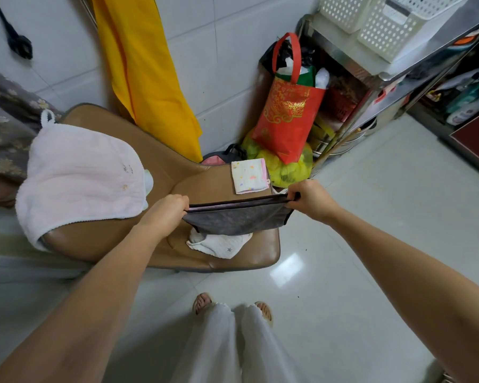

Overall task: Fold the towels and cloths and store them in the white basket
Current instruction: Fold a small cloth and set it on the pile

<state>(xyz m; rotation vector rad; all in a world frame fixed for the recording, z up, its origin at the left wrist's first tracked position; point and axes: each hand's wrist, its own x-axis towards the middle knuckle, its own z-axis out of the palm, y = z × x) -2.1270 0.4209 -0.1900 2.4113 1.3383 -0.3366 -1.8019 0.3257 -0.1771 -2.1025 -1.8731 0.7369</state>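
No text, label or number can be read on anything here.

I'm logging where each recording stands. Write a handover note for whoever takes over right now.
Left hand and right hand each pinch one end of the grey cloth, stretched over the seat.
Done: patterned cloth lies folded at the seat's far edge.
Left: finish the grey cloth, then fold the white cloth beneath it and the pink towel to the left.
Nothing visibly stored yet; white baskets sit on the shelf.
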